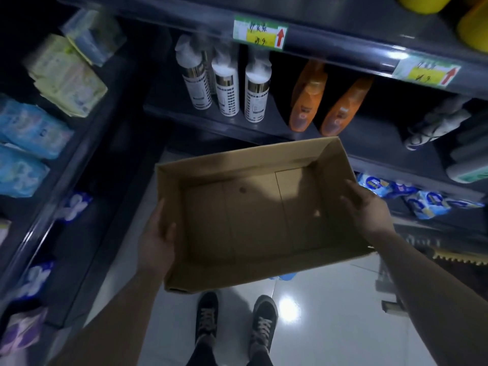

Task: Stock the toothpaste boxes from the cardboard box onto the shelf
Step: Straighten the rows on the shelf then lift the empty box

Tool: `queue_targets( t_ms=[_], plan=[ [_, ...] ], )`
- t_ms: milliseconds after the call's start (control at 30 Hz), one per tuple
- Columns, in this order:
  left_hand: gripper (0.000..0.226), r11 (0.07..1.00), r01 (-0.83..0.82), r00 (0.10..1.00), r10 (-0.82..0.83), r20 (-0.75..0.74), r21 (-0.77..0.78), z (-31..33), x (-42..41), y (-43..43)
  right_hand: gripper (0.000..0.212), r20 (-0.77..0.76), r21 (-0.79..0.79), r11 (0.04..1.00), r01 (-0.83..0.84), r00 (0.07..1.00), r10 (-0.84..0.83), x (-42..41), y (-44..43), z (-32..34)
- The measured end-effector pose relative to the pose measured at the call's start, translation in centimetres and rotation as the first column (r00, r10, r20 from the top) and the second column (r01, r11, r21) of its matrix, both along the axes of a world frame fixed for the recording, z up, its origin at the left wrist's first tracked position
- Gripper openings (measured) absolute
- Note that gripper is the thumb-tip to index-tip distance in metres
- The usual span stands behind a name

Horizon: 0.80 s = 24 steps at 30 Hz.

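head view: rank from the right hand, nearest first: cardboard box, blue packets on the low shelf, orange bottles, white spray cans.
1. Cardboard box: the right hand grips its right wall.
2. Blue packets: just right of the hand, low shelf.
3. Orange bottles: shelf above, beyond the box.
4. White spray cans: same shelf, further left.

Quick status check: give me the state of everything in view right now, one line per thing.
cardboard box: open-topped, empty, held off the floor, tilted.
left hand: gripping the box's left wall.
right hand: against the box's right wall.
white spray cans: three upright on the shelf, capped.
orange bottles: two standing on the shelf.
toothpaste boxes: none visible.
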<state>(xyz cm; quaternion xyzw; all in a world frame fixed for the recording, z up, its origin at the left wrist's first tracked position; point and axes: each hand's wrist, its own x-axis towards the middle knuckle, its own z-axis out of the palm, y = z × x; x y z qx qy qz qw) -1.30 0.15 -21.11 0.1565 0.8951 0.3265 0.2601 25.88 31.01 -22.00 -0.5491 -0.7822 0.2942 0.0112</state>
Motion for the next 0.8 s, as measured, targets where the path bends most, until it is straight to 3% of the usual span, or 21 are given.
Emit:
queue_targets(
  t_ms=[333, 800],
  plan=[
    [0.058, 0.997, -0.021, 0.999, 0.024, -0.033, 0.08, 1.6, 0.0, -0.1, 0.044, -0.077, 0.04, 0.998, 0.055, 0.996, -0.052, 0.9, -0.1, 1.6],
    [0.059, 0.971, 0.156, 0.987, -0.159, 0.0, 0.183, 14.1, 0.8, 2.2, 0.044, -0.115, 0.091, 0.98, 0.176, 0.979, -0.166, 8.6, -4.6, 14.5]
  ],
)
